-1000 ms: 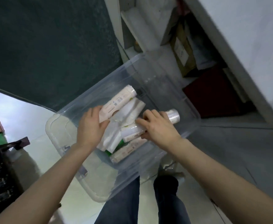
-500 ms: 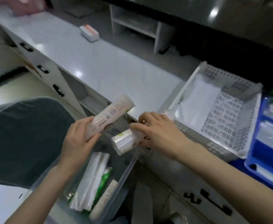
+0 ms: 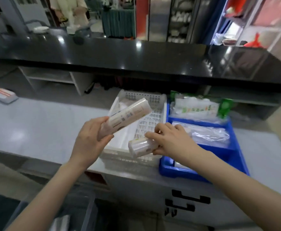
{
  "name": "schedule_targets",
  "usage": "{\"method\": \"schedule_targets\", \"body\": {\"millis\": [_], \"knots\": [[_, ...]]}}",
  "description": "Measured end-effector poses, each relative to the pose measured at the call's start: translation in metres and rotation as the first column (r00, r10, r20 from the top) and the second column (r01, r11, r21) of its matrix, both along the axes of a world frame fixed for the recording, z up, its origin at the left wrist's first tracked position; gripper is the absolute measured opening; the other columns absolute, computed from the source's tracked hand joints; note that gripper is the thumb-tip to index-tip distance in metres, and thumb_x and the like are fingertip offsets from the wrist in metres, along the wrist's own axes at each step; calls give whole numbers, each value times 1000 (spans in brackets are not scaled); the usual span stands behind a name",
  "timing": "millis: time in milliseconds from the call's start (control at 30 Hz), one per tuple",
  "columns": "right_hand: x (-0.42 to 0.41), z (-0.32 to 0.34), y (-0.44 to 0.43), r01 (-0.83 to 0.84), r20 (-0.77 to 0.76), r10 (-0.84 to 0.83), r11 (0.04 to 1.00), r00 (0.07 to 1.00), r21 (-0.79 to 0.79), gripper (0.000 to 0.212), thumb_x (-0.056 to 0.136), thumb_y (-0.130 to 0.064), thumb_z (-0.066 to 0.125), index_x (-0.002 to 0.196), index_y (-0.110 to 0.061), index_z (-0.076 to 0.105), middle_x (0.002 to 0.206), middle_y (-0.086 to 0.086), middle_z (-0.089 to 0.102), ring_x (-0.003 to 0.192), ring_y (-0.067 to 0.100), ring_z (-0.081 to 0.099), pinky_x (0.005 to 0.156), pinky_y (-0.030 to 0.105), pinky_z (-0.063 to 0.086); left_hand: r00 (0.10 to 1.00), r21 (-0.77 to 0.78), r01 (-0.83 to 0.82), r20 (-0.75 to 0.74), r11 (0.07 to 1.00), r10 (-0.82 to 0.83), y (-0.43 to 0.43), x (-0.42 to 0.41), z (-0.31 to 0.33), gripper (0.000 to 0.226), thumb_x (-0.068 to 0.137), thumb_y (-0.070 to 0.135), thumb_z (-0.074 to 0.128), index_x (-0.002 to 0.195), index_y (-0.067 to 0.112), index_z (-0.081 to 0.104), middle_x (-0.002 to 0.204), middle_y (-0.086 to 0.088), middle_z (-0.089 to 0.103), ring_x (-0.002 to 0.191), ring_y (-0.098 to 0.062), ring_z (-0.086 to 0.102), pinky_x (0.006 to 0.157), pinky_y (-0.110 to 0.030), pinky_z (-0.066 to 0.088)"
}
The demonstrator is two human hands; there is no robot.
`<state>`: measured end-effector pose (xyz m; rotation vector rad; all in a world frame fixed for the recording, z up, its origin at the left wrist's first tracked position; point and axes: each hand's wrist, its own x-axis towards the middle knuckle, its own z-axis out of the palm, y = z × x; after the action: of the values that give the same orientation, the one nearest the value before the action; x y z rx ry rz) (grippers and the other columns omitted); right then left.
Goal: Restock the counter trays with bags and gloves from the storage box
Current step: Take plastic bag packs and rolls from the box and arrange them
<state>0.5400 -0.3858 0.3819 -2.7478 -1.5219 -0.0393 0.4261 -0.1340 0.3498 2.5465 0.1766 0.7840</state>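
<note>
My left hand (image 3: 90, 140) grips a long white roll of bags (image 3: 128, 114), tilted up to the right over the white perforated tray (image 3: 150, 105) on the counter. My right hand (image 3: 171, 140) holds a shorter white roll (image 3: 140, 146) above that tray's near edge. To the right stands a blue tray (image 3: 233, 157) with clear plastic bags (image 3: 209, 134) in its front part and a green-and-white pack (image 3: 198, 109) at its back. The clear storage box (image 3: 79, 209) shows at the bottom left, below the counter.
The grey counter top (image 3: 41, 127) stretches to the left, with a small white-and-orange box (image 3: 3, 95) at its far end. A black raised ledge (image 3: 136, 60) runs behind the trays. Drawers with black handles (image 3: 189, 199) sit under the counter.
Both hands lifted out of the storage box with a roll each and carried them up and forward over the white tray. My view swung from the floor up to the counter.
</note>
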Motion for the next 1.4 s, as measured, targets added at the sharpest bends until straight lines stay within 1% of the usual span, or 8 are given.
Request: {"method": "schedule_targets", "body": {"millis": [167,333,633,833,1000,1167,1300,1400], "knots": [[44,-25,-69,179,-71,-186,980,980,-90,56,85,-53,58,134,-36,38,118,3,43,110,24,43,86,40,34,989,2,133,-63,991,-132,-57,52,-9,59,76,19,78,128,19,51,118,2,59,105,-14,51,89,-26,41],[57,-56,-105,198,-92,-214,967,972,-158,50,85,-51,57,128,-29,45,117,7,47,109,28,46,86,41,36,970,19,220,-115,975,-216,-111,80,-28,58,76,20,77,128,19,51,120,1,59,105,-13,52,89,-29,44],[60,-86,-127,265,-201,-272,962,941,-66,57,87,-51,53,137,-27,41,126,7,50,116,28,45,91,41,38,949,69,269,-192,961,-252,-151,97,-47,55,76,18,75,128,14,54,121,-1,61,108,-17,53,95,-30,41],[44,-82,-137,227,-276,-242,970,930,-87,40,82,-46,64,115,-26,60,110,0,52,101,22,50,73,33,37,932,82,317,-212,945,-294,-146,101,-46,56,77,20,75,129,14,54,122,-1,61,109,-15,53,95,-26,39],[37,-69,-128,300,-381,-356,933,853,-200,45,88,-36,61,131,-29,53,125,0,56,111,25,56,91,39,49,926,51,338,-197,940,-322,-138,101,-42,56,77,19,76,128,15,54,121,-1,61,109,-15,53,94,-26,40],[31,-63,-117,366,-376,-476,871,795,-328,38,90,-33,56,127,-24,53,125,7,59,109,30,58,96,43,48,919,31,364,-173,931,-354,-129,97,-41,55,77,19,76,128,15,54,120,-1,60,105,-11,50,91,-26,39],[21,-62,-125,395,-367,-435,900,822,-184,43,92,-30,55,134,-25,50,129,5,53,113,28,53,97,41,46,912,23,384,-168,923,-375,-123,97,-41,56,76,19,76,127,17,54,118,1,60,100,-9,49,87,-26,41],[13,-64,-134,410,-323,-398,912,858,-35,42,92,-31,55,134,-26,50,122,3,49,111,23,48,89,35,46,910,11,388,-164,922,-381,-119,100,-42,56,77,20,76,128,19,53,118,2,60,100,-10,50,86,-27,44]]}}
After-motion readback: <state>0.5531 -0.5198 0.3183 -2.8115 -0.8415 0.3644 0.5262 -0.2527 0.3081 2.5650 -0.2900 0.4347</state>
